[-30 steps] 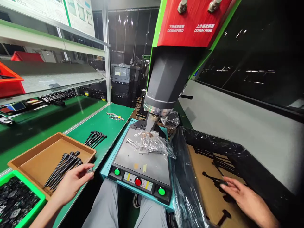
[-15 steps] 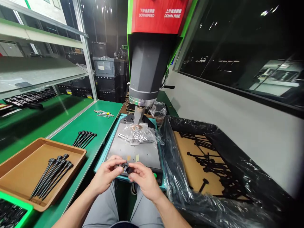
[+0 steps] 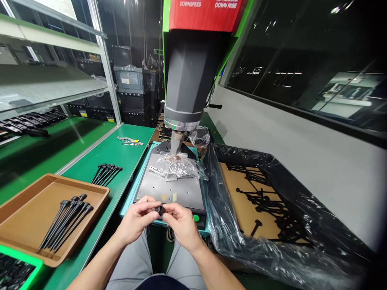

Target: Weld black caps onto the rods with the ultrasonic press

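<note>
Between the fingertips of both hands is a small black round part [image 3: 160, 210], in front of the machine's metal plate. My left hand [image 3: 139, 217] pinches it from the left with thumb and forefinger. From the right, my right hand [image 3: 181, 225] grips it the same way, and the two hands almost touch. Fingers cover much of the part, so I cannot tell whether it is one piece or two joined. Beyond the hands, crumpled clear plastic film [image 3: 181, 167] lies around the fixture [image 3: 171, 177] under the machine's metal tip [image 3: 176, 143].
At left a brown tray [image 3: 27, 197] bears several black rods with round heads [image 3: 68, 217]; more rods [image 3: 107, 173] and pliers [image 3: 130, 141] lie on the green bench. A green-rimmed bin [image 3: 21, 262] is nearest. At right stands a plastic-lined box [image 3: 223, 225] of black rods.
My hands have come closer together. Two small black pieces, held slightly apart before, now meet between the fingertips. The camera view has tilted slightly down.
</note>
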Available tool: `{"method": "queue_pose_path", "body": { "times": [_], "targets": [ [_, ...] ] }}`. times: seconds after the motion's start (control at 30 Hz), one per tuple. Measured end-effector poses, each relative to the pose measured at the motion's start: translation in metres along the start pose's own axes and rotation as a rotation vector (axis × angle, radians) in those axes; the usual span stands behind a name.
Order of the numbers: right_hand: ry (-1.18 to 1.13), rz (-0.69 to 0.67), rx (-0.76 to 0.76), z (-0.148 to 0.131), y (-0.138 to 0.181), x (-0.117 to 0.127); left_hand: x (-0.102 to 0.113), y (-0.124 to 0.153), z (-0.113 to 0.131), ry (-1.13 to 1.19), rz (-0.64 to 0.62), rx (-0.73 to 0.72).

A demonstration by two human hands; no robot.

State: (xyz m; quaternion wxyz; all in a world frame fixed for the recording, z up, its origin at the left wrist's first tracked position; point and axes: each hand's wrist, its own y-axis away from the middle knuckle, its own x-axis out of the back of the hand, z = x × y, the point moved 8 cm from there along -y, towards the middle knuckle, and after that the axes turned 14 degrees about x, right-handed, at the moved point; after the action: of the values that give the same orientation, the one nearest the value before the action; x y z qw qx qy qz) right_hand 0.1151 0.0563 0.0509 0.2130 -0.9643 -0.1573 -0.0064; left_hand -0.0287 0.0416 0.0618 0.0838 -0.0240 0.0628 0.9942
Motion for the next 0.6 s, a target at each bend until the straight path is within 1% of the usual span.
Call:
{"method": "queue_pose_path", "body": {
  "times": [0.07, 0.13, 0.3, 0.37, 0.6],
  "targets": [
    [0.001, -0.024, 0.004, 0.002, 0.001, -0.002, 0.000, -0.001, 0.000, -0.007, -0.001, 0.006],
    [-0.053, -0.032, -0.015, 0.007, 0.002, -0.004, -0.001, -0.002, 0.000, -0.015, -0.010, 0.020],
    [-0.347, -0.011, -0.166, 0.021, 0.004, -0.011, -0.005, -0.003, -0.003, -0.003, -0.080, 0.088],
    [-0.415, -0.015, -0.214, 0.024, 0.005, -0.013, -0.007, -0.004, -0.005, 0.013, -0.098, 0.107],
    [-0.413, 0.051, -0.191, 0.029, 0.003, -0.007, -0.012, -0.019, -0.019, 0.061, -0.134, 0.144]
  ]
}}
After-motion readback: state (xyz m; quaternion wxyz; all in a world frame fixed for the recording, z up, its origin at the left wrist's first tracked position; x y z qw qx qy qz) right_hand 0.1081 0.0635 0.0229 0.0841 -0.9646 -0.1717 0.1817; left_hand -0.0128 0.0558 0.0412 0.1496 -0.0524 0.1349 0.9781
